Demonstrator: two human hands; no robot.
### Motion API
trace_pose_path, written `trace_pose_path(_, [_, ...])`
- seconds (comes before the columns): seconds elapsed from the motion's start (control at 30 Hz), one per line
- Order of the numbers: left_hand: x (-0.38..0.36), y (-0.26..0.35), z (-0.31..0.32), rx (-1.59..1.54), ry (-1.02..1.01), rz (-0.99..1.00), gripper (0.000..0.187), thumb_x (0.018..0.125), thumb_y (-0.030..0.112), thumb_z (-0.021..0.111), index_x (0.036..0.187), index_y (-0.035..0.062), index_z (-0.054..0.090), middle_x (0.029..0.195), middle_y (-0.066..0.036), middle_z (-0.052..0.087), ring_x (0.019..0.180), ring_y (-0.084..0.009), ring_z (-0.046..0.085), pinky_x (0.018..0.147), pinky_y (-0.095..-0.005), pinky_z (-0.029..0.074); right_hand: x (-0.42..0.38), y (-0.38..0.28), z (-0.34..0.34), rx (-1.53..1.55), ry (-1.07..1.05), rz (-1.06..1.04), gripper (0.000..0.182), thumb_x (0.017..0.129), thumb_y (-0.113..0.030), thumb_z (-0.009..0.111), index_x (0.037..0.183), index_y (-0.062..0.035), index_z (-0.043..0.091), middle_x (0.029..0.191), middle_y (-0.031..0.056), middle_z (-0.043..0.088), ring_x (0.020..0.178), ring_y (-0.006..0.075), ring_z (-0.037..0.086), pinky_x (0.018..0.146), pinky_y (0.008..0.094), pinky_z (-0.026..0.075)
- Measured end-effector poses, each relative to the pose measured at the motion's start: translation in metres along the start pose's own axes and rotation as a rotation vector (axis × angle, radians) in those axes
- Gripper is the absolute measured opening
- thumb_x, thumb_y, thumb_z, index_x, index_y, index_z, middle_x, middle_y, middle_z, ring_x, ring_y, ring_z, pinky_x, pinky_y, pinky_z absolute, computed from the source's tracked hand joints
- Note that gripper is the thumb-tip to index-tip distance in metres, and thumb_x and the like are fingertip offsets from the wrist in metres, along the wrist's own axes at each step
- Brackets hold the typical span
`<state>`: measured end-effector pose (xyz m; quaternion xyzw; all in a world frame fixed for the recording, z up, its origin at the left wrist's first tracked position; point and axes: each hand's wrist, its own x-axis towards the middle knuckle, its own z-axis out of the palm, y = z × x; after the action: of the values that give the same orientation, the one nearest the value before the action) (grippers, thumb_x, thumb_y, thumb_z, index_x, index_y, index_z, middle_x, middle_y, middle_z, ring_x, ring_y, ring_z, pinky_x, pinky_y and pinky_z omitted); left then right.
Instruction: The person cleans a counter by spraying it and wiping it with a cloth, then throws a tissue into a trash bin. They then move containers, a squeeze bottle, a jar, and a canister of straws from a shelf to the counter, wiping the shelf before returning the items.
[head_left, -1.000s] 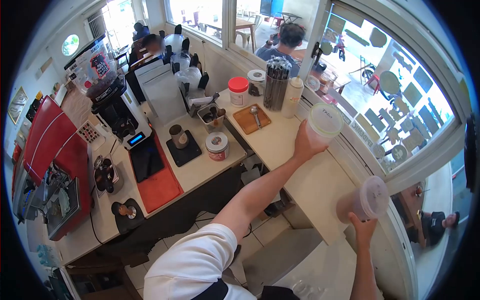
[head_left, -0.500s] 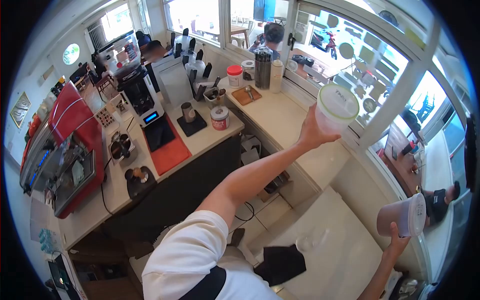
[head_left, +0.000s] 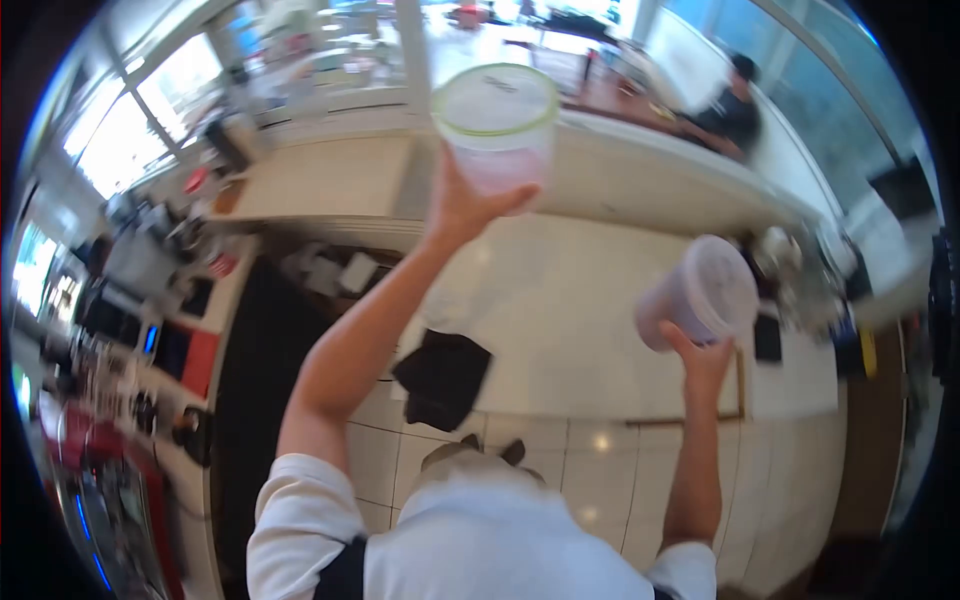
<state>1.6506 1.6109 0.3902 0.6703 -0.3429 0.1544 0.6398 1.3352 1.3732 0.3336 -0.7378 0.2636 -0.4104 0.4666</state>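
My left hand is closed round the lower side of a clear plastic tub with a green-rimmed lid and dark writing on top. Pale pinkish contents show through its wall. My right hand grips a second tub, which has a translucent white lid and mauve-brown contents. That tub is tilted, its lid turned to the right. Both tubs are held up in the air above a white counter. The far-side fingers of each hand are hidden behind the tubs.
A black cloth hangs at the counter's front edge. Blurred metal and glass items stand at its right end. To the left are a red espresso machine and a red mat. Beyond the window, a person in dark clothing sits.
My view has swung to the right, bringing the white counter to the middle. Both hands still hold their tubs, now in front of me; the espresso machine has shifted to the left edge.
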Motion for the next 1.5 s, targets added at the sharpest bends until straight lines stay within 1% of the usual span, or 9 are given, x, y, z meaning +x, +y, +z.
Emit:
trace_pose_path(0.33, [-0.127,-0.011,0.14,-0.097,-0.461,-0.287,0.104,0.057,0.032,0.096,0.134,-0.0023,0.036,0.125,-0.021,0.059,0.116,-0.0324,0.06,0.101,-0.0432,0.049,-0.098,0.047,-0.061,-0.049,0.155,0.217,0.11,0.055,-0.026,0.099,0.14,0.0032,0.035,0.132,0.0174,0.054,0.119,0.0262,0.056,0.102,0.0388,0.047])
trace_pose_path(0.57, [-0.199,-0.03,0.255,-0.094,-0.481,-0.29,0.106,0.055,0.03,0.096,0.136,-0.0008,0.036,0.123,-0.02,0.06,0.116,-0.0341,0.06,0.099,-0.0445,0.049,-0.076,0.124,-0.08,-0.113,0.156,0.255,0.106,0.055,-0.025,0.097,0.136,0.0034,0.036,0.129,0.0176,0.056,0.118,0.0276,0.058,0.099,0.0392,0.048])
trace_pose_path(0.67, [-0.209,-0.051,0.303,0.135,-0.415,-0.143,0.106,0.053,0.03,0.096,0.136,-0.0005,0.038,0.121,-0.019,0.061,0.114,-0.0349,0.059,0.1,-0.045,0.047,-0.049,0.149,-0.082,-0.147,0.106,0.26,0.1,0.056,-0.024,0.097,0.133,0.003,0.039,0.126,0.0175,0.056,0.116,0.0282,0.058,0.099,0.04,0.047])
trace_pose_path(0.8, [-0.205,-0.08,0.343,0.04,-0.364,-0.238,0.102,0.052,0.032,0.096,0.134,-0.0002,0.044,0.124,-0.019,0.058,0.115,-0.0359,0.055,0.101,-0.0456,0.044,-0.016,0.183,-0.083,-0.188,-0.01,0.215,0.098,0.057,-0.024,0.096,0.133,0.0029,0.041,0.124,0.018,0.056,0.115,0.0298,0.057,0.101,0.0409,0.045])
trace_pose_path(0.93, [-0.212,-0.097,0.365,0.124,-0.284,-0.448,0.102,0.052,0.033,0.096,0.134,0.0,0.046,0.132,-0.021,0.053,0.122,-0.0355,0.052,0.104,-0.0445,0.043,-0.003,0.217,-0.073,-0.208,-0.075,0.255,0.102,0.056,-0.02,0.096,0.136,0.0038,0.039,0.126,0.018,0.055,0.116,0.0308,0.056,0.103,0.0418,0.042])
trace_pose_path(1.0, [-0.225,-0.134,0.375,0.279,-0.32,-0.247,0.107,0.053,0.033,0.096,0.139,-0.0002,0.042,0.134,-0.021,0.053,0.126,-0.0354,0.05,0.107,-0.0436,0.042,0.001,0.237,-0.068,-0.157,-0.121,0.272,0.102,0.055,-0.017,0.096,0.137,0.0041,0.039,0.129,0.0182,0.053,0.118,0.0308,0.055,0.105,0.0419,0.041])
trace_pose_path(1.03, [-0.22,-0.122,0.372,0.229,-0.291,-0.35,0.11,0.053,0.033,0.095,0.142,-0.0002,0.039,0.137,-0.021,0.051,0.128,-0.0362,0.048,0.109,-0.0435,0.04,0.004,0.236,-0.065,-0.145,-0.126,0.267,0.101,0.055,-0.016,0.096,0.137,0.0041,0.04,0.131,0.0184,0.053,0.12,0.0306,0.054,0.106,0.0417,0.04])
trace_pose_path(1.27, [-0.226,-0.121,0.358,0.177,-0.268,-0.485,0.124,0.062,0.043,0.092,0.152,-0.0021,0.021,0.153,-0.026,0.031,0.142,-0.0411,0.031,0.118,-0.0446,0.029,0.001,0.236,-0.061,-0.101,-0.205,0.266,0.093,0.07,-0.012,0.089,0.143,0.0042,0.034,0.142,0.0203,0.046,0.129,0.0302,0.047,0.112,0.0411,0.034])
trace_pose_path(1.5, [-0.262,-0.087,0.26,0.122,-0.238,-0.436,0.094,0.085,0.038,0.076,0.151,-0.0022,0.023,0.15,-0.027,0.034,0.141,-0.041,0.033,0.117,-0.0455,0.03,-0.076,0.242,-0.053,-0.145,-0.242,0.521,0.091,0.084,-0.012,0.078,0.151,0.0012,0.018,0.149,0.0219,0.034,0.134,0.0345,0.041,0.111,0.045,0.036])
